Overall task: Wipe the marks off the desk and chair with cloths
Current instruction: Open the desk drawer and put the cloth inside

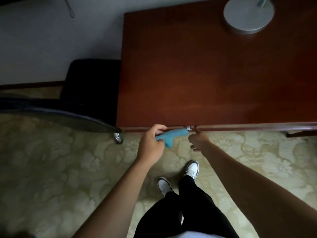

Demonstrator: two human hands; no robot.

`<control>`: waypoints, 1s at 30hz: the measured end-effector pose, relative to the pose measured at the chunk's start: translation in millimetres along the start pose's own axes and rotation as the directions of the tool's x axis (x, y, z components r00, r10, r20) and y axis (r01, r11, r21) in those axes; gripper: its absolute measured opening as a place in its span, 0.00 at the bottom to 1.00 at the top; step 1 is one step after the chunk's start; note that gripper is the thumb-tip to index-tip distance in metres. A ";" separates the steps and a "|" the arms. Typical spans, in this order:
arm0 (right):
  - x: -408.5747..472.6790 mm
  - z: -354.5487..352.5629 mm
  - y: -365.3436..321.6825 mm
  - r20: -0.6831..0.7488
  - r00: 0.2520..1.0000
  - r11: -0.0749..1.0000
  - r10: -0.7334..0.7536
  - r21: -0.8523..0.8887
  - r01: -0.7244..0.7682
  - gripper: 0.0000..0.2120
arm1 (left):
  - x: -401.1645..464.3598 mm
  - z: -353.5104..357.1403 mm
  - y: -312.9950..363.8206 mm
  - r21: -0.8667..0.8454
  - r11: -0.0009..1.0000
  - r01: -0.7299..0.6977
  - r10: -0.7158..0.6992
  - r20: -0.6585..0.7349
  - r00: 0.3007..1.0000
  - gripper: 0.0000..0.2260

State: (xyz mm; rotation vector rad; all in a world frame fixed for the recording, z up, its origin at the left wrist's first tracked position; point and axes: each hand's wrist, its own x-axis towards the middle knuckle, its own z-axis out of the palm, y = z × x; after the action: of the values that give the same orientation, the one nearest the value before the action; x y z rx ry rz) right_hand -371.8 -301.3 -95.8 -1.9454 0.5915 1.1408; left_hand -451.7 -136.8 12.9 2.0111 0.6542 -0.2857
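1. Left hand (151,143): fingers curled round a blue cloth (169,137), holding it just below the front edge of the surface (205,74).
2. Right hand (199,140): holds nothing; one finger points up to the front edge beside a small silver fitting (188,128), the other fingers loosely bent.
3. Blue cloth: bunched, stretched between the left hand and the silver fitting; one end hangs down toward the carpet (51,169).
4. Surface: reddish-brown wood, glossy top; any marks on it are too faint to make out.
5. Lamp base (248,14): round, grey, standing on the far right corner of the surface.
6. Chair (89,86): black seat, left of the surface, against the wall; a chrome caster (117,137) shows near the surface's corner.
7. Carpet: pale green-yellow floral pattern; the person's white shoes (192,169) and black trousers stand on it.
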 end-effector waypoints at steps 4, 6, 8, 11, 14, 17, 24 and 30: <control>10.6 4.8 -10.0 -0.081 0.997 0.999 -0.003 0.036 0.005 0.08 | -6.1 -4.2 -8.4 -0.010 1.000 0.026 -0.026 -0.021 0.999 0.22; 16.7 3.9 -3.8 -0.155 0.988 0.999 -0.015 -0.042 0.008 0.15 | -9.4 -4.7 -14.2 -0.001 0.999 0.044 -0.044 -0.012 0.999 0.21; 20.4 2.4 2.4 -0.227 0.972 0.986 -0.052 -0.168 0.013 0.18 | -13.9 -2.7 -20.5 0.020 0.998 0.064 -0.064 0.023 0.998 0.20; 20.7 0.3 -4.7 -0.267 0.964 0.984 -0.010 -0.174 -0.038 0.20 | -20.0 -2.0 -22.2 0.058 0.997 0.048 -0.052 0.074 0.996 0.20; 17.7 6.3 -15.3 -0.259 0.965 0.984 0.040 -0.155 -0.083 0.17 | -26.3 -7.7 -24.6 0.078 0.996 0.040 -0.045 0.070 0.997 0.21; 6.7 14.3 -11.3 -0.299 0.954 0.982 0.024 -0.174 -0.079 0.16 | -29.8 -11.0 -26.9 0.067 0.996 0.056 -0.060 0.057 0.997 0.20; -34.8 21.7 8.4 -0.140 0.980 0.916 0.139 -0.359 -0.181 0.18 | -39.2 -10.3 -36.4 0.036 0.994 0.100 -0.103 0.079 0.992 0.19; -73.8 21.7 12.2 -0.166 0.978 0.626 -0.127 -0.778 -0.051 0.13 | -42.1 -2.3 -40.5 0.001 0.993 0.118 -0.117 0.121 0.986 0.18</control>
State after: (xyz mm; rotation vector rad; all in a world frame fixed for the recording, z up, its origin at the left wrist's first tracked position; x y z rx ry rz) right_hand -427.5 -290.5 -42.4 -2.8407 0.1217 1.3008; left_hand -509.2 -132.9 3.4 1.9356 0.6969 -0.4715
